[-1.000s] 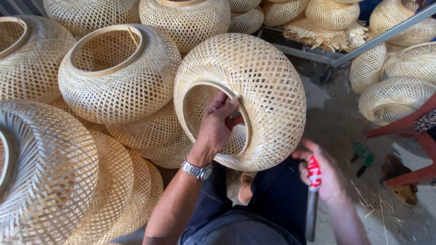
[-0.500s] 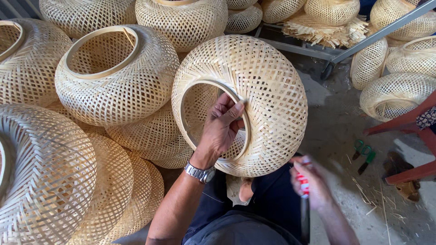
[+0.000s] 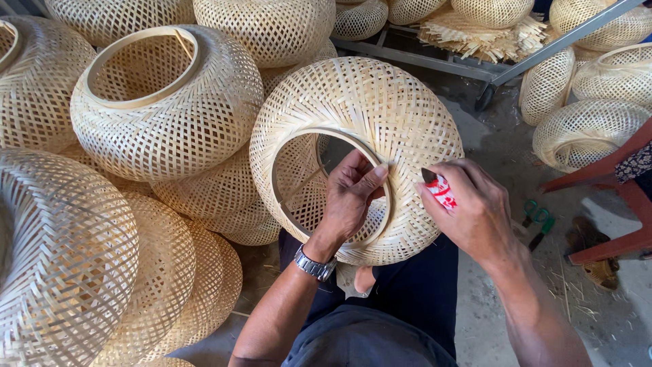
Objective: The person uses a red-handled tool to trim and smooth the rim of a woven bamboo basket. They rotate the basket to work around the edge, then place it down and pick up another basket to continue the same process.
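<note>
left hand [image 3: 350,200]: bare, no glove, no rings visible on the fingers
left wrist: metal wristwatch [image 3: 316,265] with a silver-coloured link band
left forearm: bare, no sleeve in view
right hand [image 3: 475,207]: bare, no glove, no rings visible
right wrist: nothing worn
right forearm: bare, no sleeve reaching it
upper body: dark blue-grey garment [image 3: 367,340] at the bottom edge of the view, plain, no pattern
legs: dark navy trousers [image 3: 414,285], plain fabric, creased at the lap
</note>
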